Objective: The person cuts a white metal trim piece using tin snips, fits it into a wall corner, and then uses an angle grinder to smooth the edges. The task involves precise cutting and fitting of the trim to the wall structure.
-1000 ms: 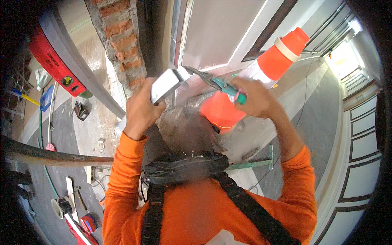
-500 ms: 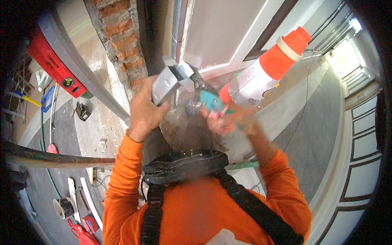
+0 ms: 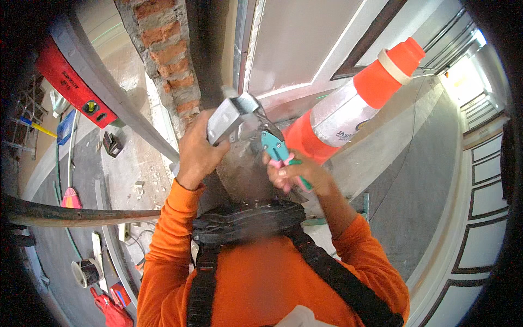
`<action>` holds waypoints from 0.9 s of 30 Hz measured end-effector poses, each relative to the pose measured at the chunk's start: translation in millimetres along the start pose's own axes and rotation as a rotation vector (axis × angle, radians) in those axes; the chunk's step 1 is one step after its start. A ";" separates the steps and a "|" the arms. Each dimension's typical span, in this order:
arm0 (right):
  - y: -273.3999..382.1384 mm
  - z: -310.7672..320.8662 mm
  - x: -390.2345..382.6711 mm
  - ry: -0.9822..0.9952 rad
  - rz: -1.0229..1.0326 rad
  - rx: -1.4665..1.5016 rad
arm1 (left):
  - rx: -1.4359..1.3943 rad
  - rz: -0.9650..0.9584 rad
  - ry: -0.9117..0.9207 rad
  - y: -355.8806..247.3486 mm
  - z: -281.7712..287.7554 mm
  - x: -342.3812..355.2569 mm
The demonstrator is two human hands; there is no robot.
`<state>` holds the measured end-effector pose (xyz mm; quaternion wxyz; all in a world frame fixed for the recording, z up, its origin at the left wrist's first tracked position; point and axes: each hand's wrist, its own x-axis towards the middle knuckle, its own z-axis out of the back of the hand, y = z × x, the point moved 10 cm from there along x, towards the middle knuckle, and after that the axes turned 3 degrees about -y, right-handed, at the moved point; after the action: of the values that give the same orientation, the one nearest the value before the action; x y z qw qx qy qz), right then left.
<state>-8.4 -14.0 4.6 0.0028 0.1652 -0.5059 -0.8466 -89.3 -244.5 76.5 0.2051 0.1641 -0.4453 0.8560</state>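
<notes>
Left head fisheye: I'm wearing it, and it's looking steeply down over my orange shirt front (image 3: 245,272), sitting near my left hand (image 3: 197,150) and right hand (image 3: 316,173), taking in floor (image 3: 419,180) both sides, bending straight edges outward.

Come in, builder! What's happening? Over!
Left grip holding metal channel. Right grip on teal snips, blades at channel's end. Orange-and-white cone close beyond right grip.
</notes>
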 end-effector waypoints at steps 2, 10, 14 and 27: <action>13.9 29.6 -4.5 -0.193 0.131 -0.422 | 0.274 -0.026 0.115 10.3 -0.1 -5.4; 28.6 34.5 5.4 0.011 0.247 -0.148 | -0.278 0.007 0.105 5.1 -4.8 0.0; 12.5 16.3 8.8 -0.074 0.131 -0.295 | -0.144 0.076 0.098 27.6 -12.4 -9.2; -10.0 2.9 -10.8 -0.210 0.157 0.053 | 0.355 0.035 0.094 19.0 9.9 -11.3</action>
<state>2.6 -4.9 0.3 0.0119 0.0356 -0.5370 -0.8428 -88.0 -264.9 63.5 0.1785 0.1496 -0.2797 0.9314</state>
